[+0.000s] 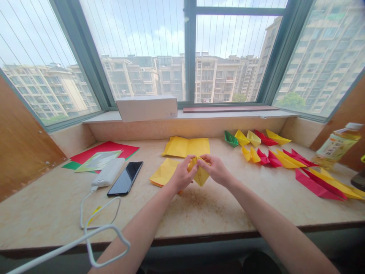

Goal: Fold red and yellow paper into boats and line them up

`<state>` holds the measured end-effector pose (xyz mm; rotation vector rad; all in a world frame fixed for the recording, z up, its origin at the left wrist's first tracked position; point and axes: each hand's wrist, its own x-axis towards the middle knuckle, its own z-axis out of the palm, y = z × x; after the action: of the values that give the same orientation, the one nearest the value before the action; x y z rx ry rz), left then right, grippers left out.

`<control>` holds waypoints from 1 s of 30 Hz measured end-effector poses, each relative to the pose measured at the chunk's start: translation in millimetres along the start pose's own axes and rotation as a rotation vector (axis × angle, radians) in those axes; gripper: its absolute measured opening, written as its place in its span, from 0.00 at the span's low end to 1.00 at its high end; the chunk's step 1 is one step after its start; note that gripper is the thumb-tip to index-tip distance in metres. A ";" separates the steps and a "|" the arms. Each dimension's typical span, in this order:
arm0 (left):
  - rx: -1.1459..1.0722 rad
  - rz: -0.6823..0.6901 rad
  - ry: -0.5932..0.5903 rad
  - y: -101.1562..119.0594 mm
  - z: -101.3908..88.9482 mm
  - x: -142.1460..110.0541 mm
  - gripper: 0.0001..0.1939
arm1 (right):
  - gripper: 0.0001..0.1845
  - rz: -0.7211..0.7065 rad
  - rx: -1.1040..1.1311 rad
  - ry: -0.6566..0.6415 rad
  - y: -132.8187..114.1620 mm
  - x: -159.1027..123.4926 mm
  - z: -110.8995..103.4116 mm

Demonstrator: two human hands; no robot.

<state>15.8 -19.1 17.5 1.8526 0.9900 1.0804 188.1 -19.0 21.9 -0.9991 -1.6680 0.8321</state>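
A small folded piece of yellow paper [202, 177], diamond-shaped with its point downward, is held up above the counter between my two hands. My left hand [185, 173] pinches its left side near the top, thumb against the paper. On the other side my right hand [215, 167] grips the upper right edge with thumb and fingers. Just behind the hands lies a creased yellow sheet [186, 147]. Left of my left hand rests a smaller stack of folded yellow paper [164, 172]. Some fingertips are hidden behind the folded paper.
Folded paper boats [230, 139] in green, yellow and red stand in rows at the right, near a drink bottle [338, 146]. At left are coloured sheets [104, 150], a white power bank [109, 172] with its cable [114, 228], and a phone [125, 179]. A white box [146, 108] sits on the sill.
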 end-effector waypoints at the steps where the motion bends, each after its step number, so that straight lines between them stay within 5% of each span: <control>1: -0.019 -0.004 -0.004 -0.5 0.4 0.1 0.21 | 0.18 -0.003 -0.018 0.014 0.5 0.0 -0.1; 9: -0.157 -0.017 -0.040 0.3 2.5 0.8 0.19 | 0.20 0.003 0.006 0.135 -1.7 0.5 -1.7; 14: -0.173 0.046 0.039 -0.4 0.2 3.2 0.16 | 0.22 0.003 0.112 0.227 -1.3 4.2 -3.7; 30: -0.486 0.153 0.150 -1.0 0.2 7.0 0.20 | 0.17 -0.230 0.308 0.351 -0.7 9.8 -5.6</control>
<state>18.1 -12.5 18.8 1.4805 0.5997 1.4241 191.6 -10.1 27.9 -0.6787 -1.2791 0.6879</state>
